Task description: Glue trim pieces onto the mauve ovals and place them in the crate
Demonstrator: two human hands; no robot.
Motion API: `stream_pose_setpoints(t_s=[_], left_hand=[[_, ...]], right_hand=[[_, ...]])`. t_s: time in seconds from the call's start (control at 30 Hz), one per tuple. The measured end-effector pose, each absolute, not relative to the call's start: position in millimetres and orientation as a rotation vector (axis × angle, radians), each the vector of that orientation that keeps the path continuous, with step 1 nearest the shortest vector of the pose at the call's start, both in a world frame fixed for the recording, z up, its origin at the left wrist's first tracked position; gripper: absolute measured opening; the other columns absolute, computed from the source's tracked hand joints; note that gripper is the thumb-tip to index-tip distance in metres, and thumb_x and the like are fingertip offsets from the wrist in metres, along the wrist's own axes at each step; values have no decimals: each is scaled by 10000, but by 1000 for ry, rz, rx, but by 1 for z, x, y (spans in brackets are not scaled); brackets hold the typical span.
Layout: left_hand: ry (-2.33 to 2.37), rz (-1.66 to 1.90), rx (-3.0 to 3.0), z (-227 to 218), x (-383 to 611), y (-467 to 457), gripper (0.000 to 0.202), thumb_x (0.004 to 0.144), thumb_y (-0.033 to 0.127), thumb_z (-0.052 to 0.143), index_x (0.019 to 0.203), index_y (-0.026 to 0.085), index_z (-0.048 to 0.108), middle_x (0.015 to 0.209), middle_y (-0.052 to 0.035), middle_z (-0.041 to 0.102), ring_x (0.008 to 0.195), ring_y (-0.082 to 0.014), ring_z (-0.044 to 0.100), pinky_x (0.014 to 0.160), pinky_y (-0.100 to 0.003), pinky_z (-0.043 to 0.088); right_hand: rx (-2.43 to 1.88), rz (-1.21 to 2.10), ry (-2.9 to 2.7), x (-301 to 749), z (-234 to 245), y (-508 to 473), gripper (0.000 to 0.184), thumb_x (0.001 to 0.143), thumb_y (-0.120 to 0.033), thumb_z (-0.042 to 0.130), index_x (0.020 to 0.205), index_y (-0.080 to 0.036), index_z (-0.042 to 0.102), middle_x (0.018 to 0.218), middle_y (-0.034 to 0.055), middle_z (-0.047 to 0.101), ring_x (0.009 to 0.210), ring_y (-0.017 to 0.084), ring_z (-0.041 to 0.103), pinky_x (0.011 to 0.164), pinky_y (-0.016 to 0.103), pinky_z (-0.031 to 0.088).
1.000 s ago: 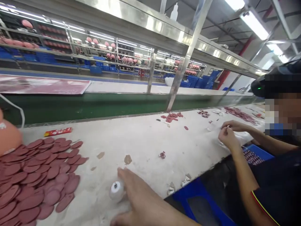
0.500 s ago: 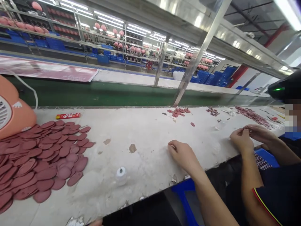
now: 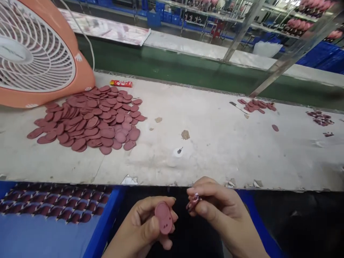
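My left hand (image 3: 142, 225) holds a flat oval dusky-pink piece (image 3: 163, 218) with small holes in it, upright between fingers and thumb. My right hand (image 3: 217, 211) pinches a small crumpled dark-pink scrap (image 3: 193, 202) close beside that oval. Both hands are just below the bench's front edge, over a dark gap. A large loose pile of similar ovals (image 3: 91, 122) lies on the white bench (image 3: 215, 161), out of reach of neither hand's contents. A small white bottle (image 3: 177, 152) stands ahead of my hands.
A blue tray (image 3: 106, 222) with rows of dark pieces sits at lower left. An orange fan (image 3: 34, 50) stands behind the pile. A red packet (image 3: 120, 83), a small blade (image 3: 238, 106) and a small heap of pieces (image 3: 256, 105) lie further along the bench.
The view has swung left toward the fan, and the co-worker has left the frame. My hand has drawn back from the bench and now holds pieces in front of me.
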State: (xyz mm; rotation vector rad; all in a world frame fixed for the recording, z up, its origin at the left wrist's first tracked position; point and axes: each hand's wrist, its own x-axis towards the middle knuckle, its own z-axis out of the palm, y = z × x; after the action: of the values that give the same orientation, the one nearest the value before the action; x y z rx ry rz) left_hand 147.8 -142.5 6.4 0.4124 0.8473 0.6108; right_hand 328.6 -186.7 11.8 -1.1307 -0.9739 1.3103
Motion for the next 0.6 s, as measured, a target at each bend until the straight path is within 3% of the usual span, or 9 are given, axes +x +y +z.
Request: stream_pose_setpoints(t_s=[0.23, 0.6], left_hand=[[749, 554, 435, -9, 142, -144, 367, 597, 470, 850, 834, 200, 776, 639, 7, 622, 542, -78, 479, 482, -158, 465], [747, 493, 350, -6, 142, -140, 355, 601, 460, 852, 781, 167, 761, 582, 23, 596, 539, -72, 509, 507, -156, 498]], right_hand=[[-1269, 1226, -1267, 321, 26, -180, 225, 884, -184, 675, 1051, -332, 700, 910, -19, 688, 768, 111, 673, 673, 189, 540], [-1314, 1086, -1478, 319, 35, -170, 117, 845, -117, 714, 937, -190, 711, 777, -48, 719, 674, 41, 658, 653, 73, 500]])
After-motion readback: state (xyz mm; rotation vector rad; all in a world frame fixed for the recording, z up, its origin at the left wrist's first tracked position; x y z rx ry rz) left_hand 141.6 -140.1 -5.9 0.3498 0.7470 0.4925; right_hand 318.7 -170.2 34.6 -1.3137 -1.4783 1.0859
